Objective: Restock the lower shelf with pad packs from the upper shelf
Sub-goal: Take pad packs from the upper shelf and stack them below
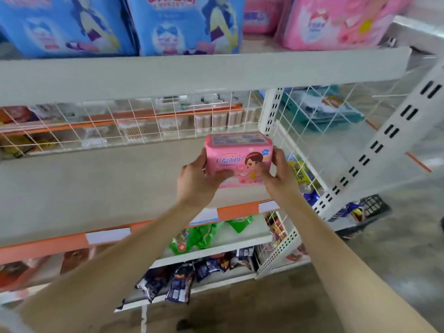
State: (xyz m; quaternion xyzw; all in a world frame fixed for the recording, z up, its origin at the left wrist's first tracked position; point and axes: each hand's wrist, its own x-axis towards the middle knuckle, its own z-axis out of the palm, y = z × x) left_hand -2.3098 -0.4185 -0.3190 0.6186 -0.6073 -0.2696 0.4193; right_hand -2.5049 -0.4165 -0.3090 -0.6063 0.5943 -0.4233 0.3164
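both hands clasp one pink pad pack (237, 159) over the bare lower shelf (96, 188): the left hand (197, 181) wraps its near left corner, thumb across the printed front, while the right hand (278, 174) pinches the right end, fingers curled on the face. the pack sits upright, label toward the camera, at the shelf's right end, close to the wire mesh side panel (310, 131) at 3 o'clock; whether its base touches the board cannot be told. at 12 o'clock the upper shelf (192, 73) carries blue packs (182, 22) and pink packs (336, 22). the placing step appears to be in hand; next, likely, settle it flat, let go, and reach up for another.
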